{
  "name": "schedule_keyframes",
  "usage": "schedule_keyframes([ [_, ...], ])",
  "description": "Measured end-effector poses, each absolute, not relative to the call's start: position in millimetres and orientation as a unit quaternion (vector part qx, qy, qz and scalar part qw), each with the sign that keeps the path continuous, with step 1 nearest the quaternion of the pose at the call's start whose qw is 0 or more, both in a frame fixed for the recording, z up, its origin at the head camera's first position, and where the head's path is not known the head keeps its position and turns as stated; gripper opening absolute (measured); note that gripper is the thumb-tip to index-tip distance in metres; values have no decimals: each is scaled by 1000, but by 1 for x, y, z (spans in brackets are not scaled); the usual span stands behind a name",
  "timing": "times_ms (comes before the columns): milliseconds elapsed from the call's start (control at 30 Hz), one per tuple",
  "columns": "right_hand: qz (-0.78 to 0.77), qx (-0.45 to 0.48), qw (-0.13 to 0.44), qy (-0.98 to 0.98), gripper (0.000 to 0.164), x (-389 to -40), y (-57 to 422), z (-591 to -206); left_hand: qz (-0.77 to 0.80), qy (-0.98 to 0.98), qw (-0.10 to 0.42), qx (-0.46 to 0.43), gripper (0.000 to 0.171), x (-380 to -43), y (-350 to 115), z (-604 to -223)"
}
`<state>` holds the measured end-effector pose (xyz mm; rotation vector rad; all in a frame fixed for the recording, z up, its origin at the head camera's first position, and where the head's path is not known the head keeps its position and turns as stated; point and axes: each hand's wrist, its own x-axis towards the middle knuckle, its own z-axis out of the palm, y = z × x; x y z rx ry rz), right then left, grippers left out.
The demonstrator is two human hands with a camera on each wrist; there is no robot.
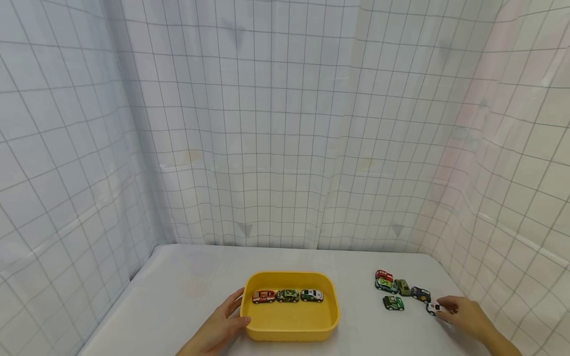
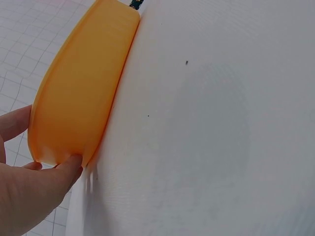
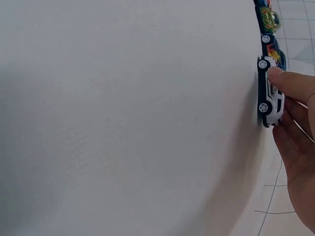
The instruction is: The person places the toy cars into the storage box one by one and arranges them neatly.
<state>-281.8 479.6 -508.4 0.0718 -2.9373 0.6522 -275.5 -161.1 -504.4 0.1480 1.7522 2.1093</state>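
A yellow plastic bin [image 1: 291,335] stands on the white table with three toy cars in a row inside: a red-orange one [image 1: 264,296], a camouflage green one [image 1: 287,295] and a white and green one [image 1: 311,295]. My left hand [image 1: 221,320] holds the bin's left end, thumb toward the near corner and fingers along the far side. On the right, my right hand [image 1: 465,316] grips a white toy car [image 3: 270,93] resting on the table. The thumb lies on one end of it in the right wrist view; the other fingers are partly behind it.
Left of the right hand are a dark blue toy car [image 1: 420,294], an olive truck [image 1: 403,287], a lime-green and blue car [image 1: 386,285], a red one [image 1: 384,275] and a green one [image 1: 394,303]. White grid-patterned curtains [image 1: 285,148] enclose the table's back and sides.
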Motion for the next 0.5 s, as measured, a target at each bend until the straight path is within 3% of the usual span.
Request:
schedule_keyframes([
  [500,232,-13,26,-972,48,-284,487,-521,749,632,193,52,94,-276,-160,-505],
])
